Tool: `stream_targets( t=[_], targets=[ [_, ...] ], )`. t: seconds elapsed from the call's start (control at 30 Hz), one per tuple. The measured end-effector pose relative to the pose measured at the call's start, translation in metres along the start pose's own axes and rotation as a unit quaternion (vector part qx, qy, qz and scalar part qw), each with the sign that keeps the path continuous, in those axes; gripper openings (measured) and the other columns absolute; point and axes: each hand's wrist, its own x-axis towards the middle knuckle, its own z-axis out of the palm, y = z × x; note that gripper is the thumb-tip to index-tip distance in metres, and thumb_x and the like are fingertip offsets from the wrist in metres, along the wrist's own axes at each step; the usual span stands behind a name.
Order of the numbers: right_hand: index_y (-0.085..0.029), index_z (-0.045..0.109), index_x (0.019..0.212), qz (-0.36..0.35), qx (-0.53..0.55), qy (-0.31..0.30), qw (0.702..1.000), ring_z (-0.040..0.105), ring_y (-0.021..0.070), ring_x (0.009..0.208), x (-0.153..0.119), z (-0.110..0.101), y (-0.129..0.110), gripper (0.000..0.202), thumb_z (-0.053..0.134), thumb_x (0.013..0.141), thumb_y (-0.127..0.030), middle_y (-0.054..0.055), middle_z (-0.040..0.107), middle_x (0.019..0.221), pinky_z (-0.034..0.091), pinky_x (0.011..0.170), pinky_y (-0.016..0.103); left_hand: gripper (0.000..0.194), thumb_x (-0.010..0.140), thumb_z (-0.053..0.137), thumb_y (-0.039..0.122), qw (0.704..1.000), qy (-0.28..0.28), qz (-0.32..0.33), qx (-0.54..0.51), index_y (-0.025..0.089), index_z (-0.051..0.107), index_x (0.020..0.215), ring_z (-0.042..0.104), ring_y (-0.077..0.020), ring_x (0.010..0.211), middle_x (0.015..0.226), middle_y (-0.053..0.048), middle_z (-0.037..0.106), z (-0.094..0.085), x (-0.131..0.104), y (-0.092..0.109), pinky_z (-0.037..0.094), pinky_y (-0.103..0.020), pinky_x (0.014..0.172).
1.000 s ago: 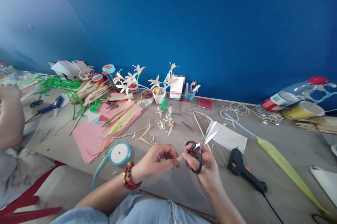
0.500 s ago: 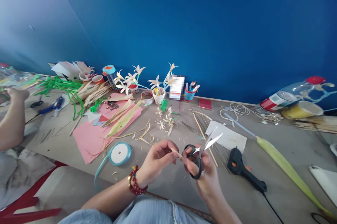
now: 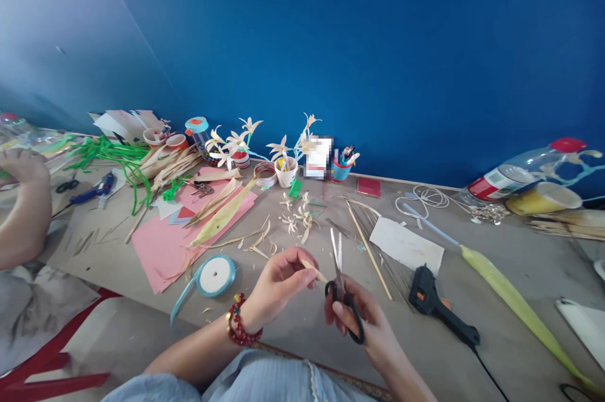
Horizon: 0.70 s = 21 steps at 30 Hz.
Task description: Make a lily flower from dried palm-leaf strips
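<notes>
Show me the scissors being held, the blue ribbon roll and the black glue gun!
Held scissors [image 3: 339, 280], head view, where blades meet handles.
Ribbon roll [image 3: 210, 278], head view, white disc.
Black glue gun [image 3: 447, 317], head view, handle.

Three hands [image 3: 285, 283] were counted, one a co-worker's [image 3: 24, 166], with two glue guns [image 3: 451, 320], at least two pairs of scissors [image 3: 338, 277], one reel [image 3: 212, 283], one red packet [image 3: 368, 186] and one pen cup [image 3: 341, 171]. At least six upright flowers [image 3: 236, 142] were seen; the small flowers [image 3: 308, 219] overlapped too closely to be counted.

soft even light | wall [image 3: 331, 55] palest upper left | scissor blades [image 3: 338, 263] glint | edges stretched | white panel [image 3: 317, 159] pixelated
</notes>
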Motion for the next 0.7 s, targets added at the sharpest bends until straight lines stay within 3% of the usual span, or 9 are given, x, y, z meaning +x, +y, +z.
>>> stream_targets(
  t=[0.07, 0.13, 0.27, 0.43, 0.57, 0.7],
  targets=[
    [-0.021, 0.052, 0.074, 0.012, -0.081, 0.005, 0.997, 0.047, 0.0122, 0.052, 0.001, -0.006, 0.006, 0.042, 0.065, 0.079, -0.06, -0.001, 0.058, 0.061, 0.035, 0.049, 0.023, 0.021, 0.083, 0.071, 0.033, 1.0, 0.0, 0.0, -0.003, 0.014, 0.063, 0.077, 0.052, -0.0115, 0.067, 0.073, -0.002, 0.058, 0.0, 0.0, 0.0, 0.042, -0.024, 0.067],
    [-0.021, 0.052, 0.069, 0.013, -0.231, 0.047, 0.972, 0.05, 0.0142, 0.053, 0.002, -0.013, 0.014, 0.041, 0.067, 0.077, -0.058, -0.001, 0.057, 0.059, 0.034, 0.05, 0.024, 0.021, 0.082, 0.071, 0.032, 1.0, 0.003, 0.0, -0.01, 0.014, 0.062, 0.076, 0.052, -0.011, 0.067, 0.074, -0.002, 0.059, 0.0, 0.001, -0.001, 0.041, -0.024, 0.066],
    [-0.022, 0.062, 0.082, -0.02, -0.508, 0.116, 0.853, 0.064, 0.0204, 0.066, 0.002, -0.026, 0.026, 0.026, 0.067, 0.081, -0.047, 0.003, 0.068, 0.078, 0.037, 0.055, 0.027, 0.02, 0.082, 0.072, 0.03, 1.0, 0.008, -0.008, -0.01, 0.013, 0.064, 0.074, 0.052, -0.011, 0.067, 0.074, -0.003, 0.061, 0.0, 0.002, -0.005, 0.041, -0.023, 0.065],
    [-0.023, 0.064, 0.094, -0.007, -0.652, 0.099, 0.752, 0.069, 0.0252, 0.084, 0.001, -0.029, 0.024, 0.02, 0.071, 0.081, -0.036, 0.003, 0.071, 0.095, 0.042, 0.061, 0.029, 0.021, 0.088, 0.065, 0.032, 1.0, 0.003, -0.014, -0.005, 0.013, 0.069, 0.08, 0.055, -0.0131, 0.068, 0.079, -0.006, 0.067, -0.002, 0.003, -0.01, 0.044, -0.027, 0.07],
    [-0.023, 0.064, 0.096, 0.007, -0.684, 0.079, 0.725, 0.069, 0.024, 0.087, 0.003, -0.026, 0.016, 0.021, 0.072, 0.08, -0.035, 0.003, 0.069, 0.096, 0.042, 0.064, 0.028, 0.02, 0.088, 0.065, 0.031, 1.0, -0.005, -0.009, 0.024, 0.013, 0.068, 0.079, 0.053, -0.012, 0.068, 0.078, -0.005, 0.065, -0.002, 0.002, -0.012, 0.042, -0.024, 0.068],
    [-0.023, 0.063, 0.097, 0.055, -0.695, 0.051, 0.715, 0.069, 0.0235, 0.084, 0.008, -0.025, 0.007, 0.021, 0.07, 0.081, -0.034, 0.007, 0.066, 0.106, 0.034, 0.057, 0.027, 0.018, 0.085, 0.068, 0.03, 0.999, -0.005, -0.02, 0.028, 0.014, 0.064, 0.078, 0.05, -0.0102, 0.068, 0.079, -0.003, 0.061, 0.0, 0.001, -0.014, 0.04, -0.022, 0.065]
  ],
)
